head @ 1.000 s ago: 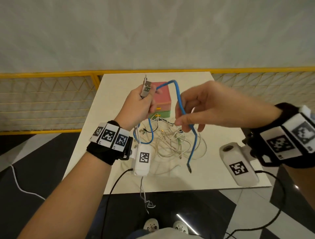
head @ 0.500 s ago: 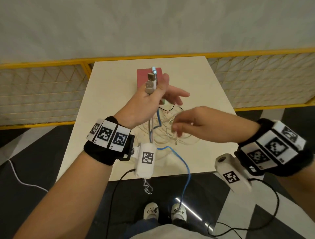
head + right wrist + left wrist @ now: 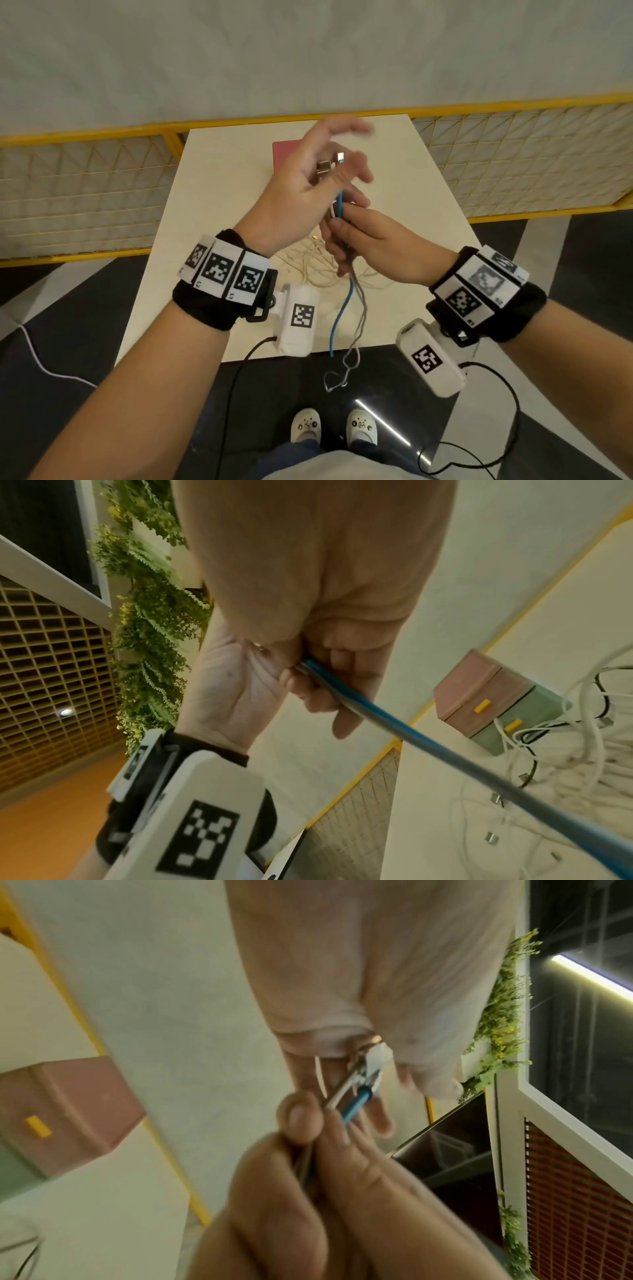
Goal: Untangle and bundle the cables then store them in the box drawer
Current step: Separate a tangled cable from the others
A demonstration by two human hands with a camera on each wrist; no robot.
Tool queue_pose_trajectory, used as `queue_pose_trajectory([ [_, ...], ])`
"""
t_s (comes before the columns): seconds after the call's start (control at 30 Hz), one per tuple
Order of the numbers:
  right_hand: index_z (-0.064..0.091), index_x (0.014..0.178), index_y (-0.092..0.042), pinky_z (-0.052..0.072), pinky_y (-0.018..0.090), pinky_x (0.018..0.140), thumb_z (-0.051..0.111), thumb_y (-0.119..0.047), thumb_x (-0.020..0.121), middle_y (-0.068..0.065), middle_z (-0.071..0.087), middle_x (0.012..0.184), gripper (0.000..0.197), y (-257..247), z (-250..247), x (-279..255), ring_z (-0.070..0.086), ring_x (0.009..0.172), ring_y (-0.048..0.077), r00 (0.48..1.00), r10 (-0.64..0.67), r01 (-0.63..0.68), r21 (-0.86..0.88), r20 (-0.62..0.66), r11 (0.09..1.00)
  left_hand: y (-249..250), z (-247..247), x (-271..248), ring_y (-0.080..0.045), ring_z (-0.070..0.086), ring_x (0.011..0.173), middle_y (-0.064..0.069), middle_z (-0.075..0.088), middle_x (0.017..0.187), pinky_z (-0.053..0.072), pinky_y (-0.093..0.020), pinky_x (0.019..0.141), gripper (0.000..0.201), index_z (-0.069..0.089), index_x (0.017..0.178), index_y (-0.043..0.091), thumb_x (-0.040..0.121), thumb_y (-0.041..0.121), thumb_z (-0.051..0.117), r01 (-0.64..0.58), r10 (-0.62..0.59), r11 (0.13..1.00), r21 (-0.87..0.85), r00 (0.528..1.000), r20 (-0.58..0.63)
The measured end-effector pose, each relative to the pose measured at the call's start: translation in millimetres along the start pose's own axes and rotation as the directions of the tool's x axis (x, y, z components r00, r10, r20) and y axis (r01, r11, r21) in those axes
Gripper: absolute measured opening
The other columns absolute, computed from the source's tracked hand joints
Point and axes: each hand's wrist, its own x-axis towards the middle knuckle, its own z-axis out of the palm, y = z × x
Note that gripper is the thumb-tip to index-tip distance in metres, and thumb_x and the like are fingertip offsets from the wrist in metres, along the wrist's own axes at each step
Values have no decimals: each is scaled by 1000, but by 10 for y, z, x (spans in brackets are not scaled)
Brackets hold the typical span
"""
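While the left hand [image 3: 301, 185] pinches the plugs [image 3: 329, 167] with fingers spread, the right hand [image 3: 363, 240] just below grips the blue cable [image 3: 339, 310] and grey cable [image 3: 360, 308], tails hanging beneath.

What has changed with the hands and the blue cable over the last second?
The right hand let go of the blue cable mid-length, moved in under the left hand and now grips the blue and grey cables just below the plugs. The blue cable's loop has dropped; its end hangs past the table edge. The left hand's fingers have spread. The box and the white cable pile stayed put.
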Motion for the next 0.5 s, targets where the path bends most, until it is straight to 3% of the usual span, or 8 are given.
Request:
queue_pose_trajectory([
  [0.03,46,91,-8,52,42,64,26,-10,103,6,44,70,24,-9,-7,0,47,61,24,1000,-11,11,0,4,1000,32,-27,16,-25,71,77,-19,64,86,57,-33,76,19,55,110,6,104,17,41,18,-18,1000,23,1000,3],
  [0.07,47,91,-9,52,39,62,26,-11,103,5,44,70,24,-19,-10,3,46,61,24,1000,-20,20,8,9,1000,43,-54,33,-22,71,75,-18,63,80,55,-33,74,26,56,96,2,106,16,36,41,-40,998,45,999,-5],
  [0.13,47,92,-9,51,36,61,27,-13,102,2,44,70,23,-44,-9,13,46,61,22,999,-39,38,41,19,998,78,-87,56,-20,72,73,-12,60,73,54,-32,74,34,49,80,7,107,17,31,67,-67,996,59,998,-13],
  [0.33,48,91,-9,47,34,64,29,-14,101,2,41,72,22,-60,15,56,46,61,18,996,-90,88,144,3,986,120,-191,124,-24,73,80,-8,57,72,54,-33,76,42,42,70,11,108,21,26,107,-109,994,35,991,74],
  [0.4,47,90,-8,40,30,57,28,-12,102,5,34,72,23,-59,27,75,38,58,15,996,-82,89,197,-42,976,110,-187,125,-21,73,81,-12,59,75,53,-23,72,40,47,75,8,108,20,27,112,-114,993,28,990,85],
  [0.47,44,87,-10,24,28,50,26,-12,103,4,29,69,24,-70,15,103,28,54,10,993,-71,92,245,-92,965,83,-158,127,-21,73,86,-18,64,90,54,-20,70,26,52,103,6,106,23,33,117,-115,991,-63,993,33],
  [0.5,43,87,-11,20,28,50,25,-14,103,2,29,68,24,-83,-6,124,25,52,8,990,-77,105,261,-114,960,59,-140,127,-25,72,91,-16,66,101,56,-23,71,28,46,121,11,101,30,40,136,-137,982,-129,991,-1],
])
